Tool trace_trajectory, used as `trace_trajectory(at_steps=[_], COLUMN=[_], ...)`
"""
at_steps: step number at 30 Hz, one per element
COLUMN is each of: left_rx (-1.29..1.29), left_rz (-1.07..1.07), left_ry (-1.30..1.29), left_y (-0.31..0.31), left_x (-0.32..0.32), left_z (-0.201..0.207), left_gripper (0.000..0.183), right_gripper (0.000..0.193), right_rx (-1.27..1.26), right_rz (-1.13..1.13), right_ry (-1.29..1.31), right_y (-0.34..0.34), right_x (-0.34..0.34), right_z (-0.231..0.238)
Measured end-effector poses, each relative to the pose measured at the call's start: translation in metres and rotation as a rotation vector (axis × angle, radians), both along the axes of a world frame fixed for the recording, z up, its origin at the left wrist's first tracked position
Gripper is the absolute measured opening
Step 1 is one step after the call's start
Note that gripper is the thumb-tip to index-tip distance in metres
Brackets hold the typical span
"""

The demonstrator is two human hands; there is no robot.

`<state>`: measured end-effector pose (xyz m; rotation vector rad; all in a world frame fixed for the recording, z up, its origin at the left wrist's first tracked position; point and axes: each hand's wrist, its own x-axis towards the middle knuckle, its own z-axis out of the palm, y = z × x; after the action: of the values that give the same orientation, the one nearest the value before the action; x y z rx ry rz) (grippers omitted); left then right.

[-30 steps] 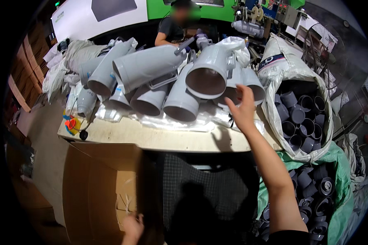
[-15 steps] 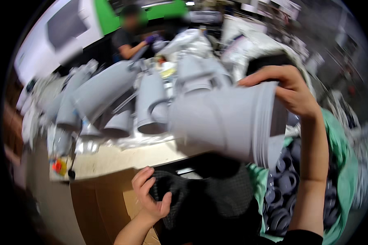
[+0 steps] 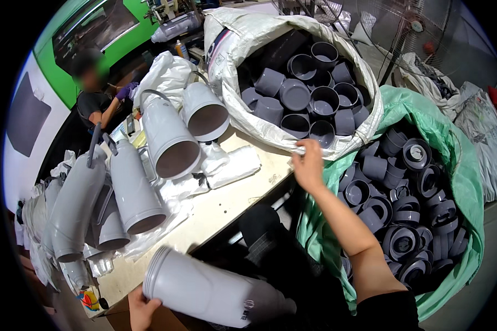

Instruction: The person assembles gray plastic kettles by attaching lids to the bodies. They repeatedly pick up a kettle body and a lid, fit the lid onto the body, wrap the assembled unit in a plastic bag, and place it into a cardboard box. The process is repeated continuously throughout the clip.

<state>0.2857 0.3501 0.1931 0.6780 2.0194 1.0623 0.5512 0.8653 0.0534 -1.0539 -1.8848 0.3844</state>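
Observation:
A long grey plastic flask shell [image 3: 210,287] lies tilted at the bottom, its ridged wide end toward the left and the narrow end in front of my dark clothing. My left hand [image 3: 143,304] grips it at that ridged end, thumb on the near side. My right hand [image 3: 309,168] is stretched out to the lower rim of a white woven sack [image 3: 218,60] with nothing visible in it, fingers bent and slightly apart. Whether the fingertips touch the sack cannot be told. Dark grey plastic cups [image 3: 295,94] fill the sack.
Several grey flask shells with handles [image 3: 174,140] stand and lean on the pale table [image 3: 248,190] at left. A green sack [image 3: 469,165] of dark grey cup-like parts sits at right. Far left, a person [image 3: 96,96] works by a green-and-white machine [image 3: 30,113]. A fan [image 3: 417,25] stands behind.
The flask shell has passed from my right hand to my left and come down. My right hand has moved to the white sack's rim. The view has swung right.

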Motion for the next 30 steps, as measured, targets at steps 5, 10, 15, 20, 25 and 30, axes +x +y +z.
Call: trace_trajectory(at_steps=[5, 10, 15, 20, 25, 30], left_rx=[0.029, 0.42, 0.526, 0.556, 0.553, 0.553], left_rz=[0.482, 0.458, 0.471, 0.483, 0.528, 0.488], left_ry=[0.091, 0.122, 0.042, 0.023, 0.042, 0.038], left_y=[-0.039, -0.038, 0.035, 0.038, 0.036, 0.041], left_x=[0.03, 0.01, 0.022, 0.014, 0.026, 0.019], left_z=[-0.056, -0.106, -0.092, -0.097, -0.092, -0.097], left_gripper=[0.051, 0.032, 0.034, 0.032, 0.03, 0.032], right_gripper=[0.052, 0.076, 0.068, 0.051, 0.024, 0.02], right_rx=[0.182, 0.161, 0.015, -0.266, -0.185, -0.14], right_rz=[0.15, 0.203, 0.057, 0.078, 0.178, 0.165], right_ry=[-0.304, -0.29, -0.282, -0.279, -0.456, -0.436], right_y=[0.057, 0.079, 0.092, 0.114, 0.08, 0.053], right_x=[0.029, -0.023, -0.09, -0.097, -0.067, -0.04], right_z=[-0.041, -0.06, -0.037, -0.06, -0.06, -0.068])
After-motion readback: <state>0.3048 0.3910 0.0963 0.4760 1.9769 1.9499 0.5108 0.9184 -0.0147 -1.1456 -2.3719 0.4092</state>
